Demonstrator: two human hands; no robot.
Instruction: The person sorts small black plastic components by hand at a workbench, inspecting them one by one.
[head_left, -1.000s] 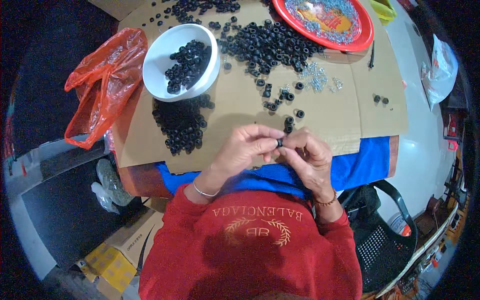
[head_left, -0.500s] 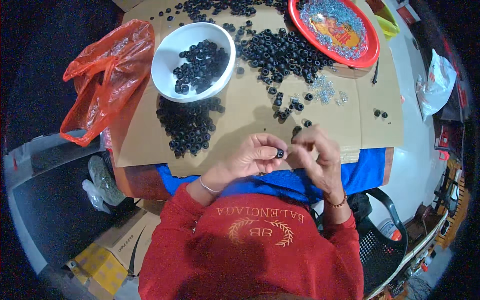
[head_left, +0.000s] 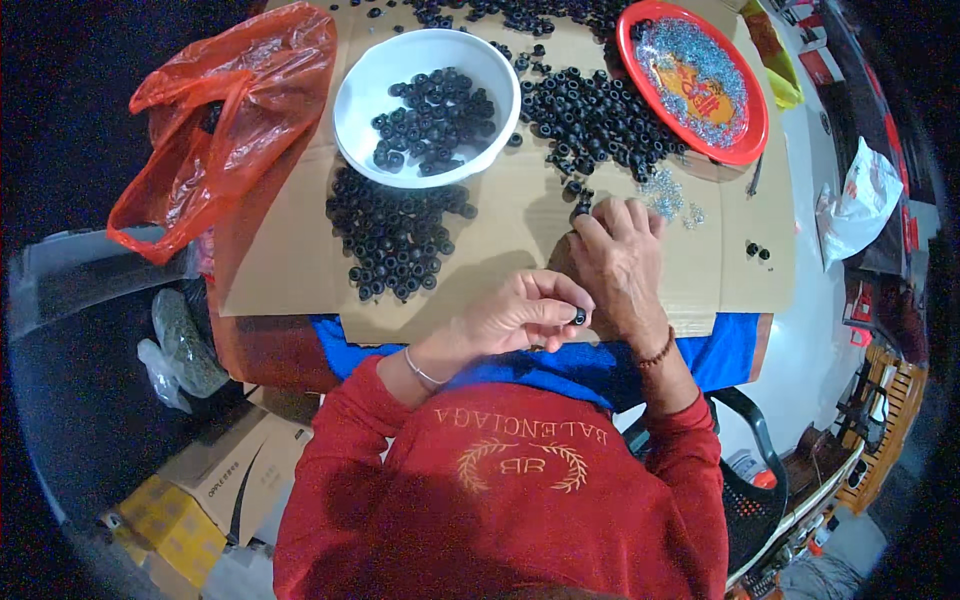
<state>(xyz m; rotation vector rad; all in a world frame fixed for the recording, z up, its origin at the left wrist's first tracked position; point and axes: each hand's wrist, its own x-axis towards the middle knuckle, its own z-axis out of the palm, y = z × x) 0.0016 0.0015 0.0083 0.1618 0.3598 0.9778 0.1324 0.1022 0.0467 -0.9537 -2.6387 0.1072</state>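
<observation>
My left hand [head_left: 515, 315] is closed in a pinch near the cardboard's front edge. A small round black plastic piece with a hole in its middle [head_left: 579, 317] sits between its thumb and fingertips. My right hand [head_left: 622, 265] reaches forward, palm down, its bent fingers somewhat apart beside a few loose black pieces [head_left: 574, 188]. Its thumb is hidden, and I see nothing held in it. Beyond it spreads a large heap of the same black pieces [head_left: 605, 120], with a small scatter of clear bits [head_left: 662, 192] at its near right.
A white bowl [head_left: 350, 125] with black pieces stands left of the heap, another black pile [head_left: 395, 240] in front of it. A red plate [head_left: 760, 140] carries many clear bits at the far right. A red plastic bag [head_left: 220, 120] lies left on the cardboard [head_left: 500, 240].
My right hand has left the left hand's side and moved forward to the loose black pieces. The left hand keeps its black piece. The view has shifted slightly.
</observation>
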